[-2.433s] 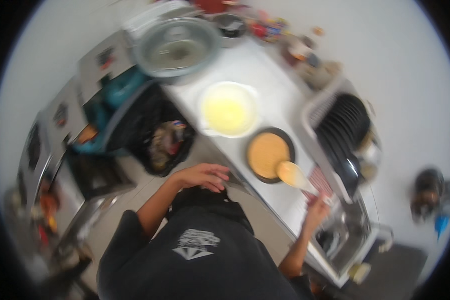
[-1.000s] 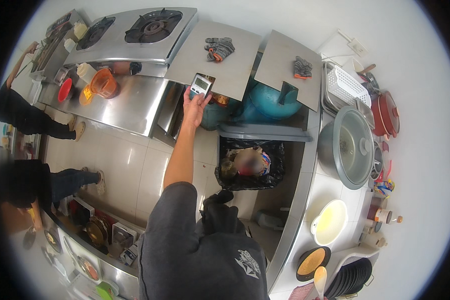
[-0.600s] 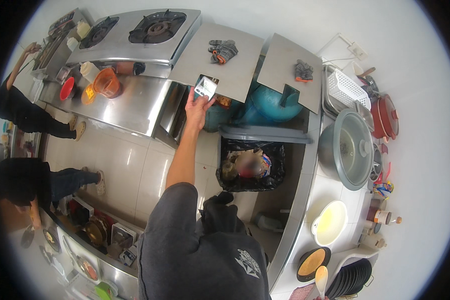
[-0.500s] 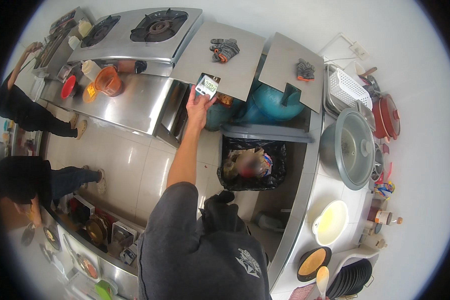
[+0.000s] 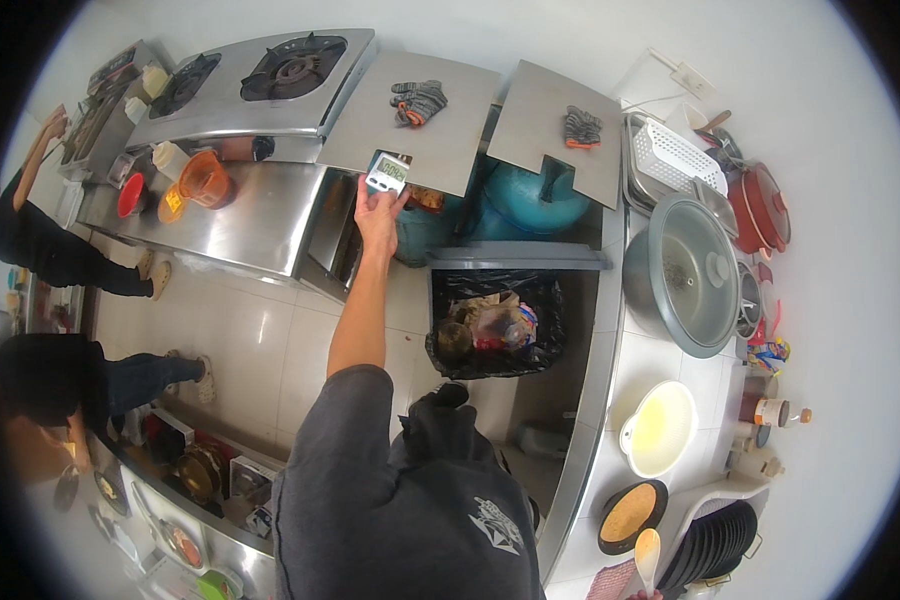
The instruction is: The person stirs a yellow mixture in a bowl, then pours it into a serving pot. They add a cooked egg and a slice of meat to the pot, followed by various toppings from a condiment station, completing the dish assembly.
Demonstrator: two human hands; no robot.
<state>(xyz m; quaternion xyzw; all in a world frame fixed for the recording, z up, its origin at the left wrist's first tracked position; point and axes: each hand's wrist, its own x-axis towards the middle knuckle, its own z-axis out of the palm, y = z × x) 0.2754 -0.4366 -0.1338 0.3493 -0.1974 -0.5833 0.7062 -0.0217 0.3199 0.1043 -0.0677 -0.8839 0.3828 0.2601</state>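
Observation:
My left hand [image 5: 378, 214] reaches far forward with its fingers closed round a small white digital timer [image 5: 388, 174]. The timer's screen faces up, over the front edge of a steel cover plate [image 5: 370, 100]. At the bottom right edge, a sliver of my right hand [image 5: 644, 596] shows at the handle of a pale wooden spoon [image 5: 647, 555]; most of that hand is cut off. The spoon is beside a small black pan [image 5: 618, 545] with a round tan flat thing [image 5: 631, 517] in it.
A lidded bin [image 5: 515, 258] with a black bag stands open before me. Teal cylinders [image 5: 535, 200] sit under the plates, and knit gloves [image 5: 417, 102] lie on top. A large grey pot [image 5: 660, 285] and a cream colander [image 5: 662, 430] line the right counter. Two people [image 5: 45, 370] stand left.
The whole view has shifted a little, so the stove, plates and counter sit further left. The timer stays in my left hand, and the spoon stays at the bottom edge.

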